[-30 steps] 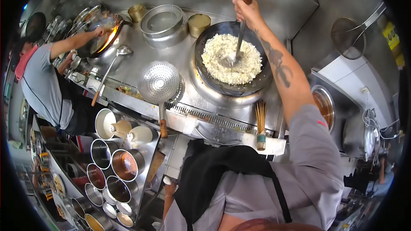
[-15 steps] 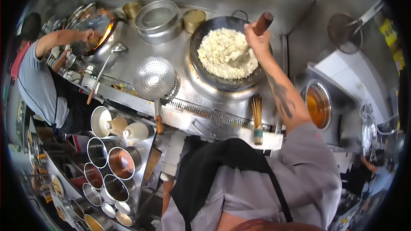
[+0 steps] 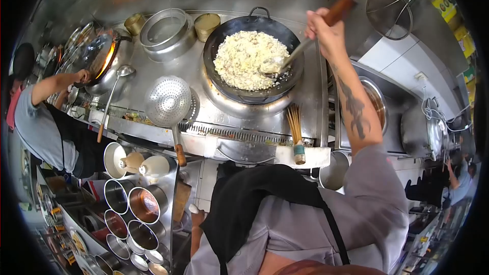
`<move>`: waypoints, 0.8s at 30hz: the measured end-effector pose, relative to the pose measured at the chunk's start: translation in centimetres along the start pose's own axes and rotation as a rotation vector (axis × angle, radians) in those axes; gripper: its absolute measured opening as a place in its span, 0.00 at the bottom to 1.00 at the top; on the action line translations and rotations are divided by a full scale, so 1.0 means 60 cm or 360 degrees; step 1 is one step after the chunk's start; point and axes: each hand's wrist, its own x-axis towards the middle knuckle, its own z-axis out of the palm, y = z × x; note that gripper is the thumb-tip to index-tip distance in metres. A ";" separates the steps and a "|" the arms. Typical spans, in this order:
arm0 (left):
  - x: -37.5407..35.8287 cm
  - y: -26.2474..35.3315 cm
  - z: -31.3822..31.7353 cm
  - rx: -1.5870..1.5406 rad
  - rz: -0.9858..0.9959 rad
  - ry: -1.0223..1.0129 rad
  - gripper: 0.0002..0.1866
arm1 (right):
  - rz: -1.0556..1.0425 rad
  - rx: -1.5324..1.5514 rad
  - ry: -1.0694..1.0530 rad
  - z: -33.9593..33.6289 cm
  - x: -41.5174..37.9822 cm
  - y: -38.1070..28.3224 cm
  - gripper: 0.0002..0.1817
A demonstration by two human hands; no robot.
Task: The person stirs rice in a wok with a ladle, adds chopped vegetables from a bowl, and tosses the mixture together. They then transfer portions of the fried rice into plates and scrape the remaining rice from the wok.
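Observation:
My right hand [image 3: 330,31] is wrapped round the wooden handle of a metal ladle [image 3: 304,47]. The ladle's bowl rests in the fried rice [image 3: 248,58], at the right side of the pile. That rice fills much of a black wok [image 3: 214,79] on the steel stove. Low beside my body, my left hand [image 3: 197,218] is closed on a small white object too unclear to name. Left of the wok, a perforated strainer [image 3: 168,101] lies with its wooden handle towards me. A bamboo brush [image 3: 296,135] lies at the stove's front edge.
A co-worker [image 3: 43,125] at the far left holds a wok [image 3: 99,63] over flames. Steel pots [image 3: 147,204] and two squeeze bottles [image 3: 155,166] stand lower left. A lidded pot [image 3: 165,35] is at the back; a mesh sieve [image 3: 388,15] hangs upper right.
My right hand has moved right and away from the wok, drawing the ladle's bowl towards the rice's right edge. The view has shifted, and more of the ladle shows.

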 end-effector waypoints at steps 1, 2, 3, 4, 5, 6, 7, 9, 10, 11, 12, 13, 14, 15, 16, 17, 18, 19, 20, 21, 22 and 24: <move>0.015 -0.012 0.005 0.0004 0.0000 -0.0001 0.07 | -0.0021 0.0025 0.0144 0.003 -0.017 -0.008 0.11; 0.034 -0.036 0.014 0.0633 0.0576 0.0102 0.08 | -0.0038 0.0051 0.0288 0.003 -0.026 -0.009 0.13; 0.034 -0.052 0.002 0.1283 0.1154 0.0190 0.08 | 0.0031 0.0139 0.0073 -0.005 -0.022 0.031 0.12; 0.033 -0.044 -0.007 0.1297 0.1166 0.0179 0.08 | -0.0038 0.0063 -0.0064 -0.017 -0.004 0.062 0.11; 0.025 -0.005 -0.007 0.0716 0.0743 0.0057 0.09 | -0.0062 0.0020 -0.0020 -0.041 0.043 0.081 0.11; 0.011 0.032 -0.008 0.0136 0.0304 -0.0063 0.09 | -0.0079 -0.0019 0.0017 -0.062 0.075 0.091 0.11; 0.001 0.054 -0.012 -0.0144 0.0205 -0.0080 0.10 | -0.0037 -0.0010 0.0276 -0.061 0.084 0.063 0.10; -0.063 0.150 -0.022 -0.0383 -0.0154 -0.0044 0.10 | -0.0124 0.0211 0.0358 -0.082 0.073 0.033 0.08; -0.064 0.154 -0.016 -0.0503 -0.0331 -0.0036 0.10 | -0.0185 0.0378 0.0306 -0.096 0.057 0.033 0.08; -0.065 0.158 -0.010 -0.0624 -0.0508 -0.0014 0.10 | -0.0210 0.0120 0.0568 -0.060 0.032 0.062 0.09; -0.040 0.100 -0.001 -0.0342 -0.0174 -0.0031 0.09 | -0.0190 0.0140 0.0582 -0.030 0.015 0.119 0.10; -0.015 0.041 0.005 -0.0058 0.0162 -0.0057 0.09 | -0.0136 0.0300 0.0394 -0.030 0.022 0.160 0.09; 0.003 0.006 0.011 -0.0065 0.0165 -0.0055 0.09 | -0.0093 0.0457 0.0188 -0.032 0.060 0.180 0.09; -0.003 -0.003 0.011 0.0015 0.0291 -0.0043 0.08 | -0.0026 0.0371 0.0101 -0.039 0.101 0.166 0.10; -0.008 -0.002 0.008 0.0122 0.0443 -0.0030 0.08 | 0.0078 0.0369 0.0340 -0.021 0.120 0.124 0.11; -0.019 0.006 0.004 0.0201 0.0577 -0.0013 0.07 | 0.0019 0.0379 0.0292 -0.016 0.113 0.082 0.11; -0.036 0.021 -0.002 0.0273 0.0729 0.0008 0.07 | -0.0037 0.0384 0.0232 -0.008 0.089 0.055 0.12; -0.047 0.041 -0.010 0.0327 0.0867 0.0024 0.06 | -0.0035 0.0389 0.0210 0.005 0.043 0.049 0.12; -0.059 0.055 -0.017 0.0395 0.0980 0.0041 0.06 | -0.0137 0.0242 0.0331 0.018 -0.016 0.041 0.12; -0.069 0.069 -0.016 0.0419 0.1048 0.0054 0.06 | -0.0253 0.0093 0.0448 0.029 -0.035 0.036 0.13; -0.042 -0.004 -0.011 0.0788 0.1185 0.0032 0.07 | -0.0295 0.0013 0.0434 0.038 -0.013 0.122 0.12; -0.034 -0.065 -0.007 0.1142 0.1340 0.0024 0.07 | -0.0453 -0.0014 0.0275 0.054 0.054 0.238 0.12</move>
